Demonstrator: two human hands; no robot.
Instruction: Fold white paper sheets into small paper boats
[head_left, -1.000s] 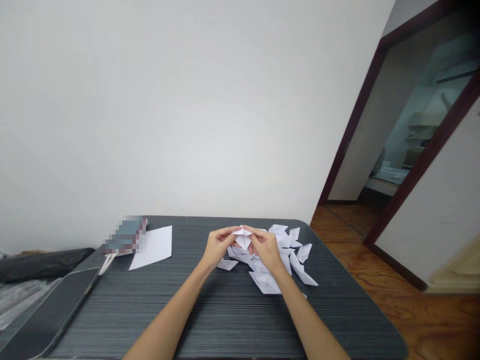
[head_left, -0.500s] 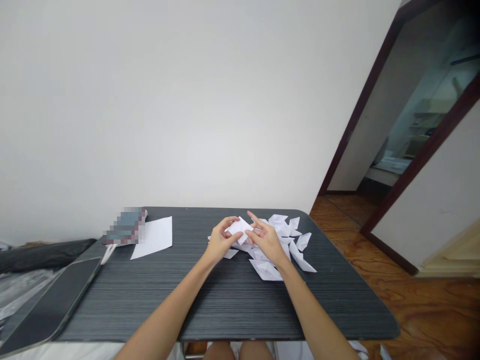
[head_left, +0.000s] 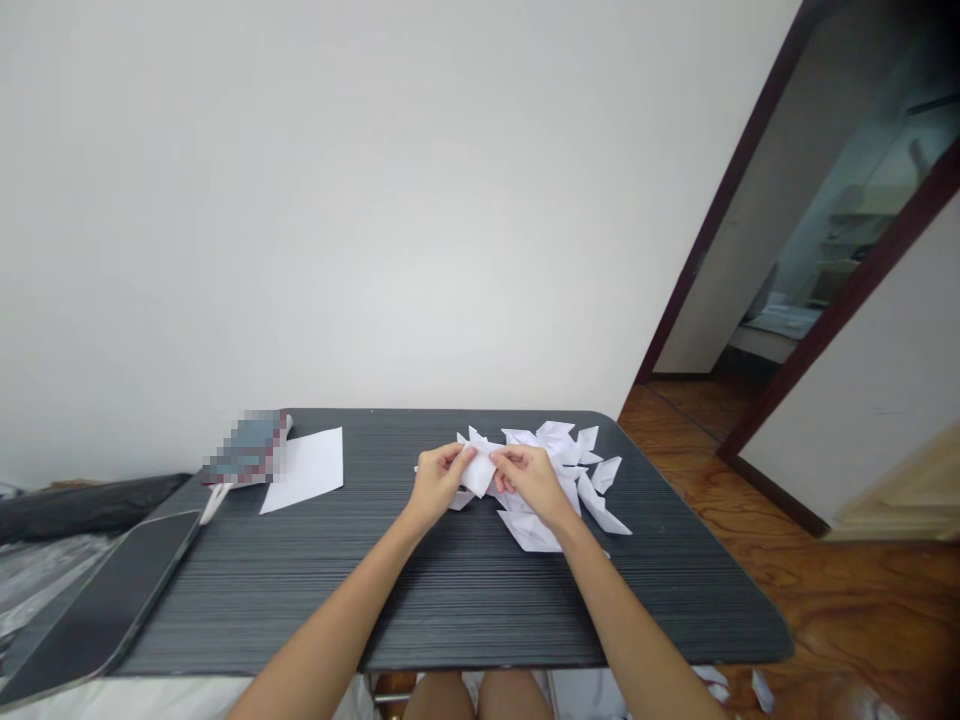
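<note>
My left hand (head_left: 435, 483) and my right hand (head_left: 529, 478) both pinch a small folded white paper piece (head_left: 478, 466) just above the dark striped table (head_left: 420, 590). Each hand holds one side of it, fingers closed on the paper. Behind and to the right of my right hand lies a pile of folded white paper shapes (head_left: 570, 470). One larger folded piece (head_left: 531, 532) lies flat beside my right wrist.
A flat white sheet (head_left: 304, 468) lies at the table's back left next to a blurred-out object (head_left: 247, 447). A dark tablet (head_left: 90, 610) sits off the table's left edge. Wooden floor (head_left: 825, 600) and an open doorway are to the right. Paper scraps lie on the floor.
The paper piece has been turned and pulled apart a little between my hands, which have dropped slightly toward the table. The view has tilted down, showing my knees.
</note>
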